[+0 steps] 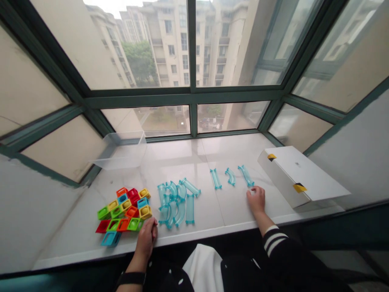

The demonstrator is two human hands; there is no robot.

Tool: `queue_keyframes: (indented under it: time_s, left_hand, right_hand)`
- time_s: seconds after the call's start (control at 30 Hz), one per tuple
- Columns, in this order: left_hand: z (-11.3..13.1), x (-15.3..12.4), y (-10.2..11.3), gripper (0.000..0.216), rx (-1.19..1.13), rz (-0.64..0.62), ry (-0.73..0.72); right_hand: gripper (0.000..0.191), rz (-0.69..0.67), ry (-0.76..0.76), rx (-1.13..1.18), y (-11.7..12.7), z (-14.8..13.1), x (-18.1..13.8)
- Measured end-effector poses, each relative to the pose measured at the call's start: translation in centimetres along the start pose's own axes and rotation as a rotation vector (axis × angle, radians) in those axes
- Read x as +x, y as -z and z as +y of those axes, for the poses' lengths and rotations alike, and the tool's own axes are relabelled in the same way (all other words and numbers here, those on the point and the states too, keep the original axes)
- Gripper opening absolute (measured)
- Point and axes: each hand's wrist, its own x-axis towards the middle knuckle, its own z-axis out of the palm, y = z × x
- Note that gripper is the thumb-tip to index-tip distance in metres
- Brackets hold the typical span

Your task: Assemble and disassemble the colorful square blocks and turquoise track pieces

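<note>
Resting your loose, empty left hand (146, 240) and right hand (256, 199) on the sill (212, 211), you kept colored blocks (123, 215) and clear tracks (179, 205) in separate piles.

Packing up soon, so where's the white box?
In the head view, the white cardboard box lies at the right end of the white stone windowsill, just right of the person's right hand and the nearest transparent blue track piece.

**Head camera looking forward and down**

Worn on the person's head, it is facing a window (231, 44) from close above a white stone windowsill (182, 156), with the left hand (146, 239) and right hand (257, 200) entering low in view.
</note>
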Motion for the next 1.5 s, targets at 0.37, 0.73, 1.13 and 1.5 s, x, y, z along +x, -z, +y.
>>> queue_keyframes:
  time_s: [0.37, 0.73, 1.13, 1.5]
  left_hand:
    - [-0.3, -0.9, -0.6, 0.041, 0.244, 0.117, -0.234]
    - [1.2, -0.3, -2.7, 0.036, 0.797, 0.043, -0.769]
    - [-0.3, 0.0, -3.6, 0.025, 0.968, 0.028, -0.886]
    - [-0.9, 0.1, -3.7, 0.020, 1.015, 0.023, -0.875]
  right_hand:
    - [0.024, -0.250, -0.043, 0.155, 0.8, -4.6, -5.3]
    - [0.024, -0.422, 0.131, 0.017, 0.8, -7.9, -6.8]
    - [0.021, -0.423, 0.141, -0.014, 1.0, -8.4, -7.0]
    - [0.033, -0.943, 0.285, 0.417, -1.0, -16.9, -9.0]
